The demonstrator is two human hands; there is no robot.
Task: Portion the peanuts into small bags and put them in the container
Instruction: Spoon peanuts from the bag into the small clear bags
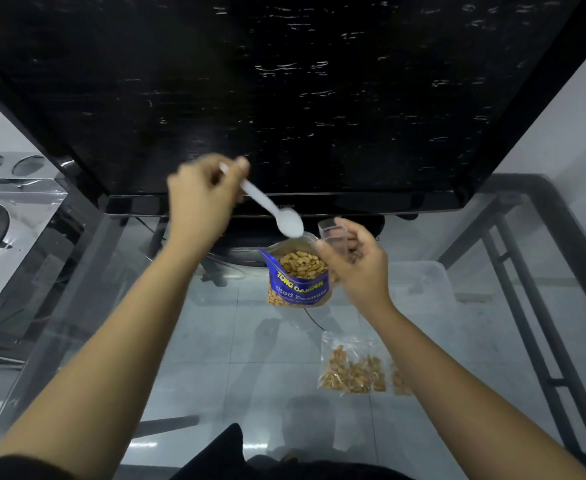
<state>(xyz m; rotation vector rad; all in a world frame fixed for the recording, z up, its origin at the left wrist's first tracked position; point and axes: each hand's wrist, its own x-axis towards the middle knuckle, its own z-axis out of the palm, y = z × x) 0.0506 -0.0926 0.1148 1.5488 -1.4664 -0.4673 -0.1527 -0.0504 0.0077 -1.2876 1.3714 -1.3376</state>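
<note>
Left hand (pixel 201 199) blurred, 2nd filled bag (pixel 399 381) partly behind right forearm (pixel 457 375)

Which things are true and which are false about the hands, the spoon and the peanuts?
1. The left hand holds a white spoon. True.
2. The blue peanut bag is sealed shut. False: its top is open and peanuts show inside.
3. The right hand holds a small clear bag. True.
4. The filled small bag is held in a hand. False: it lies on the glass table, with no hand on it.
</note>
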